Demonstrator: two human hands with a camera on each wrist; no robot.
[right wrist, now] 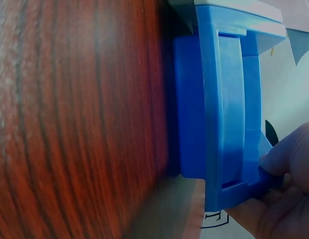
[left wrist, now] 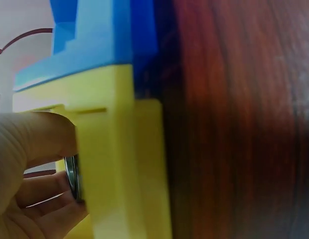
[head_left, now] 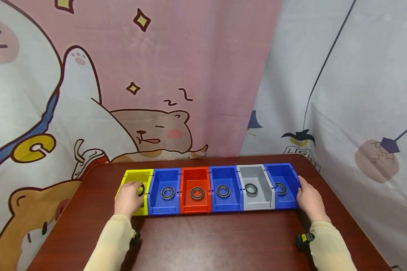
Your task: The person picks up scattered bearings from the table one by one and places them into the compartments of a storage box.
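At the left end of the row, my left hand [head_left: 128, 199] reaches into the yellow bin [head_left: 138, 174]. Its thumb and fingers pinch a ring-shaped ball bearing [left wrist: 72, 177], partly hidden behind the bin's front wall in the left wrist view. My right hand [head_left: 311, 199] grips the outer side wall of the blue bin [head_left: 285, 171] at the right end, thumb inside the wall and fingers outside. Another bearing [head_left: 280, 189] lies in that blue bin, close to its left wall.
Between the end bins stand a blue bin [head_left: 166, 177], a red bin [head_left: 195, 175], another blue bin [head_left: 223, 174] and a grey bin [head_left: 252, 172], each with one bearing. They sit on a dark reddish wooden table [head_left: 217, 241]. A cartoon-printed curtain [head_left: 220, 75] hangs behind.
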